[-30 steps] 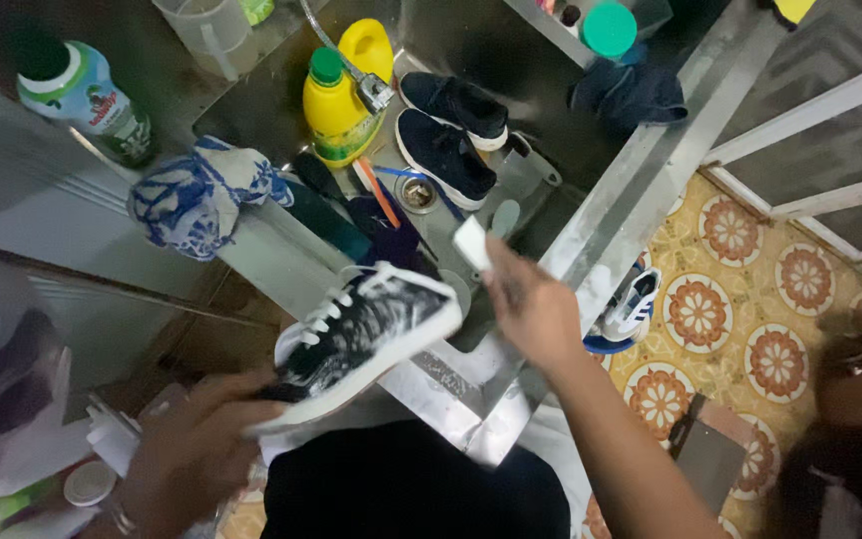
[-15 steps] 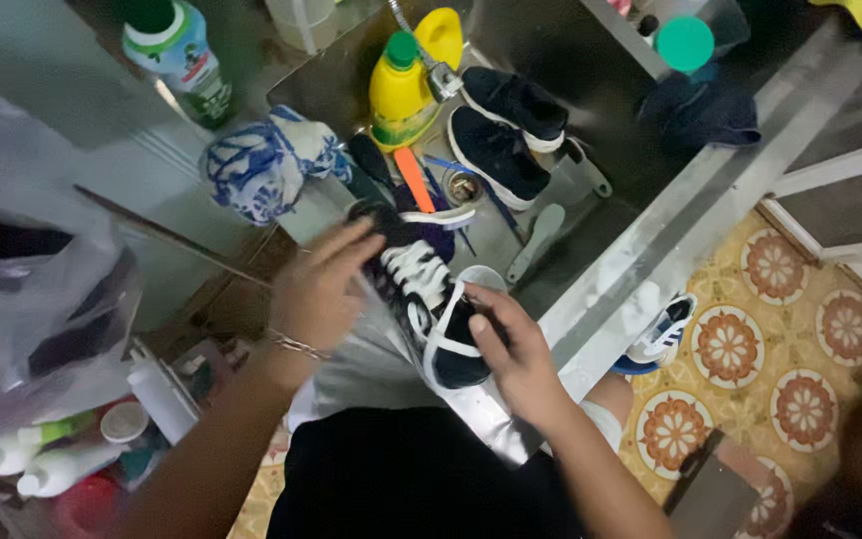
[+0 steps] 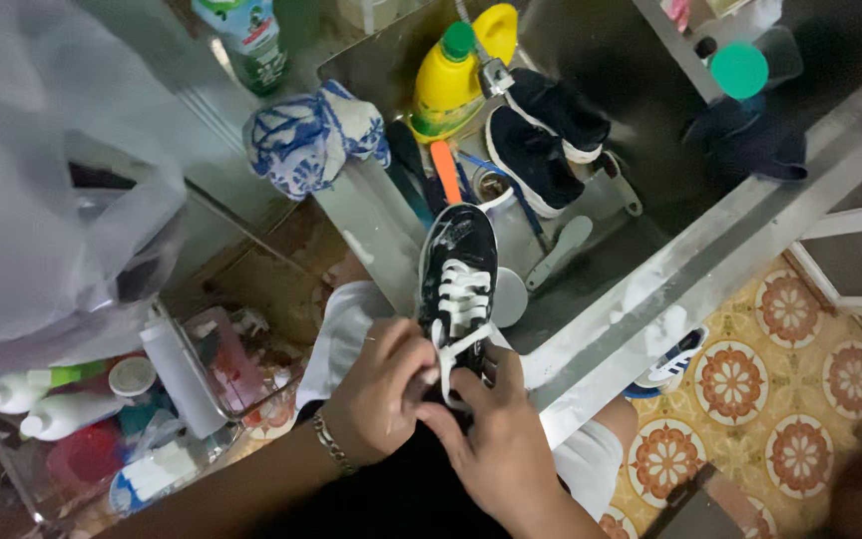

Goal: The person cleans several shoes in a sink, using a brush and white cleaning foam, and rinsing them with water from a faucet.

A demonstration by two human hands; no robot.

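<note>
A black sneaker (image 3: 459, 262) with white laces and soapy smears points away from me over the edge of a steel sink (image 3: 641, 289). My left hand (image 3: 383, 387) grips its heel end and pinches a white lace. My right hand (image 3: 496, 439) closes on the heel from the right side, fingers touching the left hand. Both hands hide the back of the shoe.
Inside the sink lie a pair of dark shoes (image 3: 543, 140), a yellow detergent bottle (image 3: 448, 80), brushes and an orange-handled tool (image 3: 446, 172). A blue-and-white cloth (image 3: 313, 138) sits on the sink rim. Bottles (image 3: 62, 409) stand at lower left. Another sneaker (image 3: 672, 365) lies on the patterned tile floor.
The sneaker swung from lying sideways in my left hand to pointing away from me. My right hand dropped a white object and came onto the shoe's heel beside the left hand.
</note>
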